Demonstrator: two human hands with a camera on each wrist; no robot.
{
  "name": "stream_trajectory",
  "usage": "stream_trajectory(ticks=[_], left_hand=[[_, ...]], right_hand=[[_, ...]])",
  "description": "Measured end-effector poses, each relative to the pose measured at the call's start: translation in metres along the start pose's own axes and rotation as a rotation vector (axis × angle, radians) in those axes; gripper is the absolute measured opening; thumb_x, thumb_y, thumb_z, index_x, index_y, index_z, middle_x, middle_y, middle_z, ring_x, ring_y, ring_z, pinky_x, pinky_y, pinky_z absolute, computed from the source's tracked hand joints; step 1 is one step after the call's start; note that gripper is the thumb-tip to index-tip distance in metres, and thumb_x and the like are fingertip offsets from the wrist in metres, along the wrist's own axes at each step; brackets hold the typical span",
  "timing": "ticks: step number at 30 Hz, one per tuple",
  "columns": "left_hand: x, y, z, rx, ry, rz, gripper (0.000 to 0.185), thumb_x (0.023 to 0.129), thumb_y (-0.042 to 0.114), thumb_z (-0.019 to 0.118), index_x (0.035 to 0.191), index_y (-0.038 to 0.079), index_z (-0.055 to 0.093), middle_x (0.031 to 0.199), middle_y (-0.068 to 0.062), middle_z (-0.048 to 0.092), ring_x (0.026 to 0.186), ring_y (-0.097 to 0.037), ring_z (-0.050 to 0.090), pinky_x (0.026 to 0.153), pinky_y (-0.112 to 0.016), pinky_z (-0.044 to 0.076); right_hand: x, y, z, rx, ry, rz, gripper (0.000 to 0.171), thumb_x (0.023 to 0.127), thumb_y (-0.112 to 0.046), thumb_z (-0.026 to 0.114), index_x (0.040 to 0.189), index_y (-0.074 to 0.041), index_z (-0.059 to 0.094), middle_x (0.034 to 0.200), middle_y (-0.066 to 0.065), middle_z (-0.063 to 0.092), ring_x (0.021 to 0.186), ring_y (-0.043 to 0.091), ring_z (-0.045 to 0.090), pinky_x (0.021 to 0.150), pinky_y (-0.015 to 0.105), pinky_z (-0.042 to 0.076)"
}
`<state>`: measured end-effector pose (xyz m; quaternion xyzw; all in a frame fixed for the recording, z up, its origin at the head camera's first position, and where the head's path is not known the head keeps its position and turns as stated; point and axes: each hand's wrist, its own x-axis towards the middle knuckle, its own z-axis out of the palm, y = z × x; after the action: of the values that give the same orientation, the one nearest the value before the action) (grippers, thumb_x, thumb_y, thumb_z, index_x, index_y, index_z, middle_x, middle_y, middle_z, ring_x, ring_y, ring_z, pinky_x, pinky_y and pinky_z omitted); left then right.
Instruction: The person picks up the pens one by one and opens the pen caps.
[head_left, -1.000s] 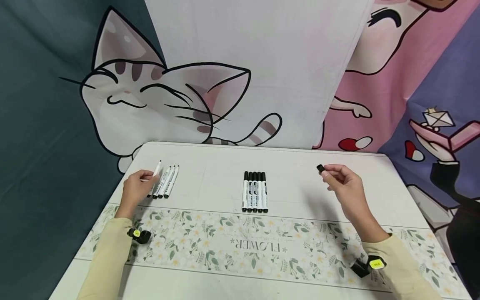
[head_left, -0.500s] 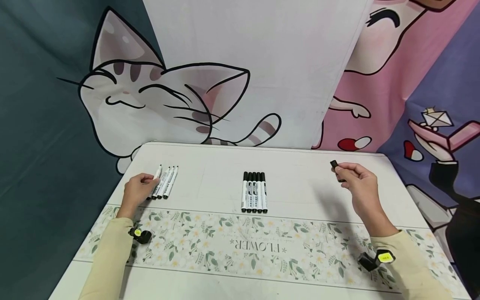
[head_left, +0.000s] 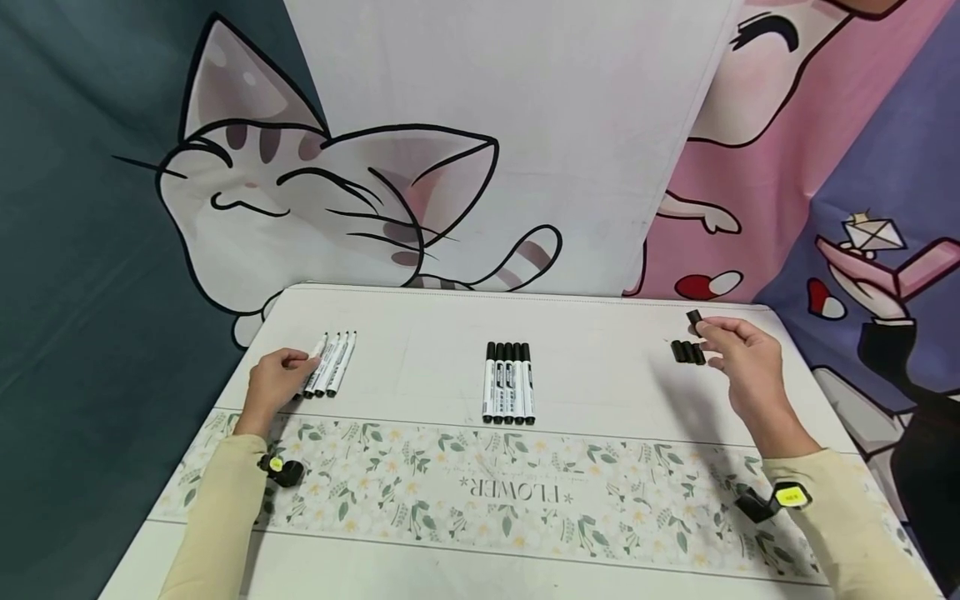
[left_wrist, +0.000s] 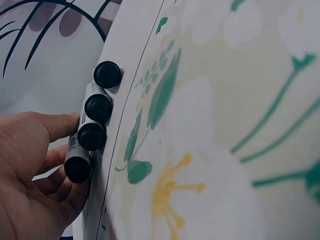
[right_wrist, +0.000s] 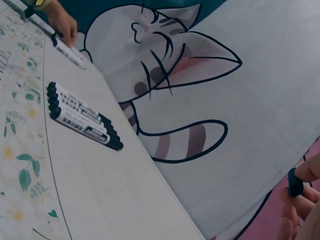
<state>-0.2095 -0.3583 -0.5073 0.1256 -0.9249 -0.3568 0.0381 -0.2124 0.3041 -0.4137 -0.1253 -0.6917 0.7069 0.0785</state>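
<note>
At the table's left, my left hand (head_left: 279, 377) curls its fingers round the leftmost marker (left_wrist: 77, 167) of a row of several uncapped white markers (head_left: 332, 364), whose black butt ends (left_wrist: 97, 107) face the left wrist camera. On the right side, my right hand (head_left: 738, 357) pinches a black cap (head_left: 694, 317) between thumb and fingertips, just above and behind a short row of black caps (head_left: 687, 352) lying on the table. The right wrist view shows that cap (right_wrist: 295, 182) held at the fingertips.
Several capped markers (head_left: 508, 383) lie side by side at the table's middle, also visible as capped markers (right_wrist: 82, 116) in the right wrist view. A floral runner (head_left: 480, 487) crosses the near part of the white table (head_left: 600, 333). Cartoon cloth backdrops hang behind.
My right hand carried the black cap rightward and farther back, to above the row of caps. My left hand lowered its marker flat into line with the other uncapped markers.
</note>
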Motion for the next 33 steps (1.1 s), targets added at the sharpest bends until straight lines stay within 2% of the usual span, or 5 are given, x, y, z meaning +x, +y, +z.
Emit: stream_trajectory(ticks=[7, 12, 20, 27, 33], left_hand=[[-0.003, 0.003, 0.0, -0.007, 0.015, -0.009, 0.055, 0.101, 0.044, 0.061, 0.127, -0.004, 0.064, 0.116, -0.026, 0.066, 0.099, -0.039, 0.065, 0.077, -0.046, 0.053], [-0.008, 0.011, 0.001, -0.035, 0.083, -0.014, 0.053, 0.102, 0.047, 0.057, 0.128, 0.0, 0.065, 0.116, -0.021, 0.067, 0.103, -0.036, 0.064, 0.078, -0.045, 0.053], [-0.022, 0.04, 0.014, -0.069, 0.224, 0.112, 0.043, 0.103, 0.042, 0.058, 0.123, 0.006, 0.069, 0.111, -0.014, 0.07, 0.096, -0.027, 0.063, 0.072, -0.032, 0.05], [-0.041, 0.066, 0.033, -0.095, 0.206, 0.217, 0.035, 0.103, 0.036, 0.061, 0.117, 0.006, 0.071, 0.103, -0.011, 0.071, 0.091, -0.022, 0.062, 0.074, -0.029, 0.049], [-0.053, 0.082, 0.048, -0.143, 0.154, 0.266, 0.027, 0.102, 0.029, 0.064, 0.114, 0.006, 0.072, 0.1, -0.01, 0.072, 0.088, -0.021, 0.064, 0.075, -0.027, 0.05]], right_hand=[[0.013, -0.005, -0.013, -0.024, 0.032, 0.033, 0.006, 0.095, -0.023, 0.075, 0.097, -0.017, 0.075, 0.082, -0.016, 0.075, 0.079, 0.006, 0.062, 0.063, 0.016, 0.05], [0.022, -0.004, -0.02, -0.044, 0.067, 0.05, 0.013, 0.093, -0.026, 0.078, 0.1, -0.017, 0.074, 0.084, -0.016, 0.075, 0.075, 0.005, 0.063, 0.061, 0.016, 0.05], [0.04, 0.004, -0.025, -0.053, 0.121, 0.084, 0.016, 0.092, -0.025, 0.079, 0.103, -0.016, 0.071, 0.082, -0.016, 0.075, 0.07, 0.005, 0.064, 0.058, 0.017, 0.053], [0.053, 0.028, -0.038, -0.086, 0.162, 0.182, 0.008, 0.093, -0.025, 0.077, 0.097, -0.02, 0.073, 0.076, -0.019, 0.073, 0.07, 0.003, 0.064, 0.059, 0.017, 0.054], [0.06, 0.049, -0.049, -0.094, 0.202, 0.276, 0.006, 0.093, -0.027, 0.077, 0.093, -0.023, 0.073, 0.075, -0.019, 0.072, 0.071, 0.003, 0.066, 0.058, 0.02, 0.054]])
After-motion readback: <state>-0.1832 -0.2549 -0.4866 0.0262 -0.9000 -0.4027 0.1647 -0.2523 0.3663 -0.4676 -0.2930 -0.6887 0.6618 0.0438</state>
